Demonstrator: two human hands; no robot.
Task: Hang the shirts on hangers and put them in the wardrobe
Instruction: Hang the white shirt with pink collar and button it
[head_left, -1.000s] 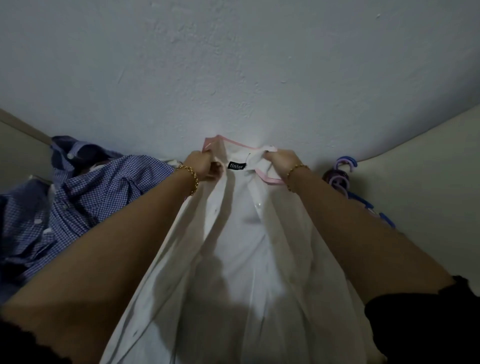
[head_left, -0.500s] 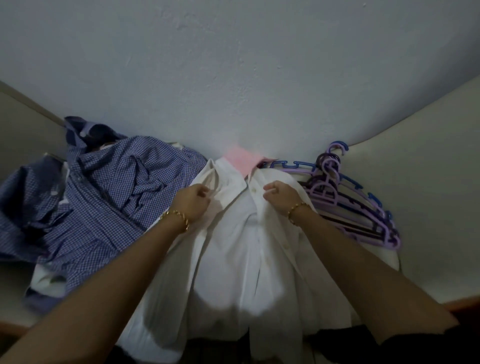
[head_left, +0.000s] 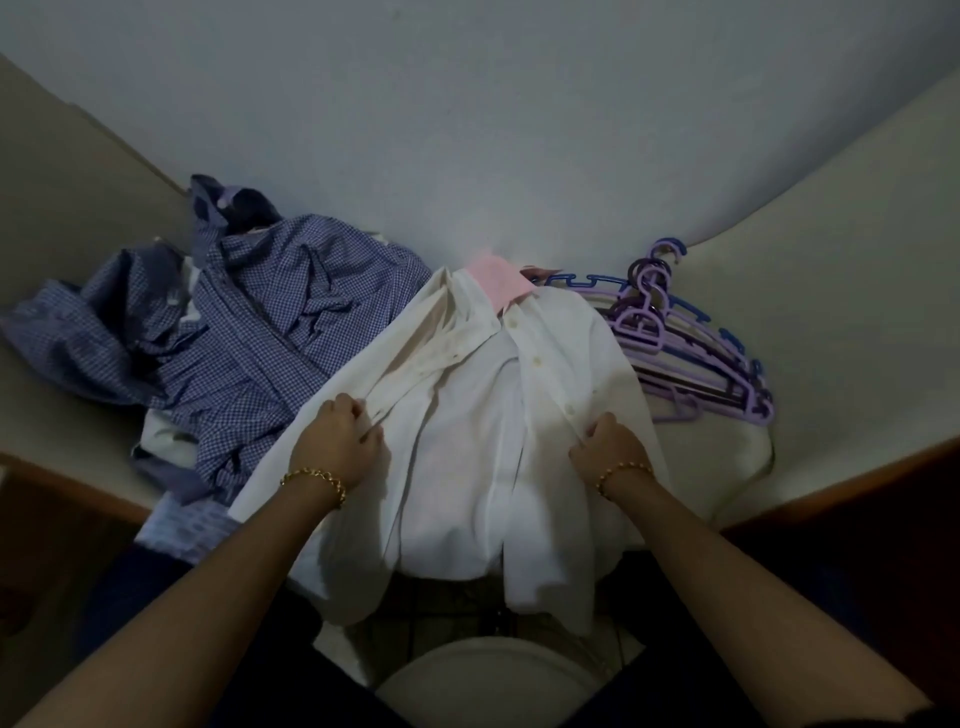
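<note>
As you look down, the white shirt (head_left: 467, 441) lies front up on the pale surface (head_left: 841, 332), its long axis running straight away from you. The collar points at the wall (head_left: 467, 130), and the tail spills over the near edge toward your body. At the collar a pink hanger (head_left: 496, 280) sticks out of the neck opening; the rest of it is hidden under the cloth. The front is open, with the button strip running down the right panel.

Your hands sit about halfway down the shirt, one on each front panel, well apart from each other. Your left hand (head_left: 340, 441) has its fingers curled, bunching the edge of the left panel. Your right hand (head_left: 608, 449) is closed round the button strip, just below one of the buttons. Each wrist carries a gold bracelet (head_left: 314, 478).

To your left, a heap of blue checked shirts (head_left: 260, 322) lies crumpled against the wall. It touches the white shirt's left shoulder and side, and part of it hangs off the near edge. To your right, a stack of purple and blue hangers (head_left: 691, 353) rests on the surface with its hooks toward the wall. It lies just beside the shirt's right shoulder, and one blue bar reaches to the pink hanger. A wooden edge (head_left: 831, 493) borders the surface on the near right.
</note>
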